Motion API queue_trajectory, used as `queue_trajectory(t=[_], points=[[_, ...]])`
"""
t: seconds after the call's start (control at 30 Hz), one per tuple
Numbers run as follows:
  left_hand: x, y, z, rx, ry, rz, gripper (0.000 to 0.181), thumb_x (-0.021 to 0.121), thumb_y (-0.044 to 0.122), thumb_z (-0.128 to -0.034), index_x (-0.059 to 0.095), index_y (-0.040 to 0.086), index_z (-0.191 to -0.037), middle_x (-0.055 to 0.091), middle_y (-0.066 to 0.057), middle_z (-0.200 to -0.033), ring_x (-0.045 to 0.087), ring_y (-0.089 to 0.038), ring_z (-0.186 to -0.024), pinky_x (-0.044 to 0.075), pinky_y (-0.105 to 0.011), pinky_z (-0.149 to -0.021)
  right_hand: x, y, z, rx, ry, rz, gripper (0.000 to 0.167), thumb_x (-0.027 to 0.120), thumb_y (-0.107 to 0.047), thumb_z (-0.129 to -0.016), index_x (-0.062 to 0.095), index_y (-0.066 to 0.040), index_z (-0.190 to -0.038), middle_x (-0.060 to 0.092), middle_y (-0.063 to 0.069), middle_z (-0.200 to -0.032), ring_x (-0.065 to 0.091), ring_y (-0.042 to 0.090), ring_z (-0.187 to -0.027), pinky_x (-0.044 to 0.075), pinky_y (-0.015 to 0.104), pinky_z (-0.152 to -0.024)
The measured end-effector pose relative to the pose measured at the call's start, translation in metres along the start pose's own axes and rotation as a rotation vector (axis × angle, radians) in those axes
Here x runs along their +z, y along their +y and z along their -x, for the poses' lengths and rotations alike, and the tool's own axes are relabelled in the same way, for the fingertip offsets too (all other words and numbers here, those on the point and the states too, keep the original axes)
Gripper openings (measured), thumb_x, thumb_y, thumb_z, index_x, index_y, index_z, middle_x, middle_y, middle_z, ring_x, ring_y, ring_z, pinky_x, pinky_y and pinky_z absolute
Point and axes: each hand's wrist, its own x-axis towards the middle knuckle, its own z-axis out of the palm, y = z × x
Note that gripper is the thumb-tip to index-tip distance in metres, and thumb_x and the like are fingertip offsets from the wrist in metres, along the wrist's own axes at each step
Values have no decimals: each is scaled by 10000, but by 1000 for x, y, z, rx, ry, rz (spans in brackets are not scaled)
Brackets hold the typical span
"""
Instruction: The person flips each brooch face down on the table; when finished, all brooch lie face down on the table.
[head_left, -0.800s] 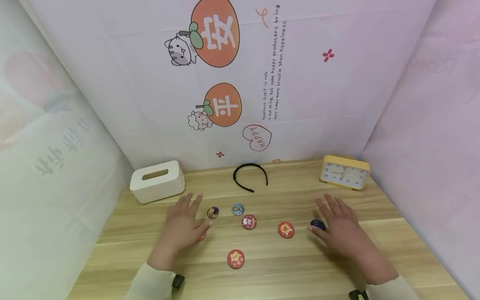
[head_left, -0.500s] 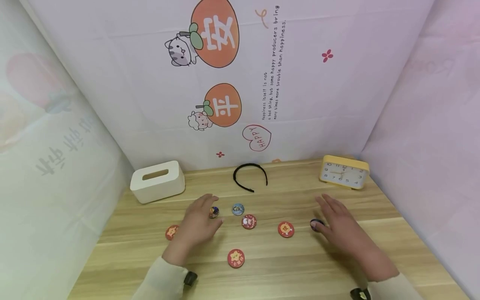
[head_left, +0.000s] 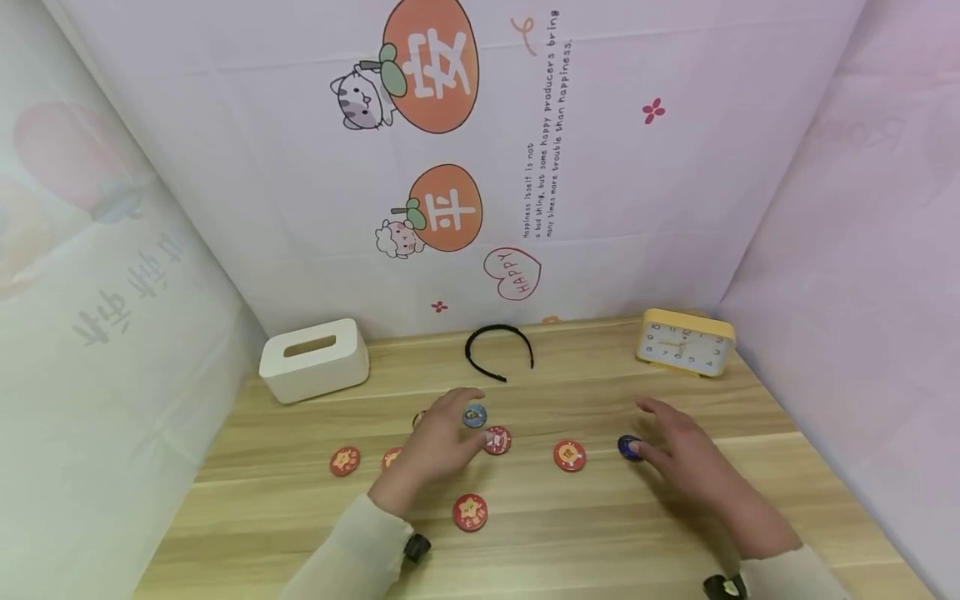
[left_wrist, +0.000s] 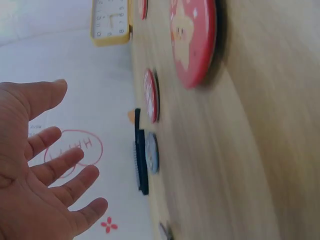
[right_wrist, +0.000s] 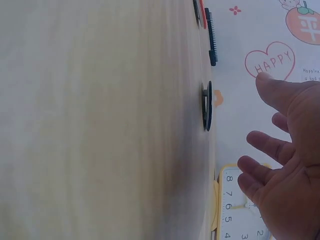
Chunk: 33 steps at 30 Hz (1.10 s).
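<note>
My left hand (head_left: 442,437) hovers over the middle-left of the table, fingers relaxed and holding nothing. Its thumb tip overlaps a red round badge (head_left: 501,442) in the head view; the left wrist view shows them apart. Beyond the fingers lies a blue badge (head_left: 475,416). The hand partly covers a dark badge (head_left: 417,418) and another red badge (head_left: 390,457). On the right, my right hand (head_left: 690,457) holds nothing, its thumb near a dark blue badge (head_left: 627,447). In the right wrist view this badge (right_wrist: 208,106) is apart from the loosely bent fingers.
Red star badges lie at the left (head_left: 345,461) and front (head_left: 470,512); a red badge with a yellow centre (head_left: 570,455) lies between the hands. Along the back stand a white tissue box (head_left: 315,362), a black headband (head_left: 498,329) and a yellow clock (head_left: 685,343). Cloth walls surround the table.
My left hand has moved right, from beside the tissue box to over the middle badges, uncovering the left red star badge. The right hand has barely moved; its fingers look more bent.
</note>
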Motion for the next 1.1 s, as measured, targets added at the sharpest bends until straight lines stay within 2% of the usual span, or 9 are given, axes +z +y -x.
queue_trajectory(t=[0.13,0.23,0.4,0.5,0.6,0.63,0.73,0.87,1.1], points=[[6,8,-4,2,-33,24,639,738,285,-1054,484,184,-1631,511,-105,-1668,541,-342,-1496,473,-538,-1218,1,2,3,-5,9,8,603,727,-162,-1051,461,9,-1563,553,327,-1545,525,582,-1407,438,753,-1129],[11,15,-10,16,-60,50,645,723,270,-1066,462,197,-1652,576,-113,-1597,699,-304,-1205,526,-487,-1147,-1,3,5,-15,15,7,545,722,-134,-1045,509,23,-1522,549,320,-1556,525,578,-1410,427,754,-1140],[21,31,-18,23,-103,76,596,717,270,-1075,493,195,-1622,565,-94,-1613,671,-234,-1268,489,-457,-1202,-2,6,5,-25,19,6,544,735,-107,-1030,536,54,-1509,627,269,-1493,531,560,-1411,411,747,-1157],[28,39,-22,28,-126,104,539,721,258,-1074,531,193,-1574,550,-65,-1633,720,-173,-1045,585,-388,-1028,-3,8,6,-27,17,7,563,737,-99,-1031,521,60,-1526,666,239,-1448,548,551,-1399,424,741,-1150],[34,44,-26,42,-143,104,508,727,273,-1071,555,208,-1544,593,-59,-1592,704,-165,-915,595,-361,-956,-4,10,7,-32,15,6,564,734,-91,-1031,520,53,-1533,674,227,-1441,561,551,-1386,440,740,-1136],[36,46,-27,48,-150,106,500,725,276,-1072,558,217,-1539,610,-67,-1576,725,-209,-963,603,-366,-960,-4,10,7,-34,16,8,564,734,-88,-1030,521,50,-1534,678,223,-1436,567,551,-1381,445,740,-1131],[42,53,-31,53,-165,102,484,719,291,-1076,573,230,-1533,618,-65,-1582,674,-266,-1315,524,-446,-1170,-6,12,8,-38,18,14,552,739,-84,-1023,543,40,-1523,679,222,-1442,579,553,-1369,455,739,-1120],[50,62,-38,43,-181,126,440,718,273,-1074,614,221,-1499,636,-46,-1563,592,-258,-1456,503,-456,-1199,-7,16,9,-29,14,23,433,755,-96,-1012,642,8,-1417,634,264,-1496,591,555,-1358,465,732,-1115],[63,73,-47,25,-185,129,371,727,298,-1070,668,155,-1408,693,-23,-1466,620,-218,-1409,531,-414,-1155,-8,21,9,-3,-17,10,368,782,-121,-997,694,8,-1330,701,263,-1384,692,492,-1232,540,689,-1037]])
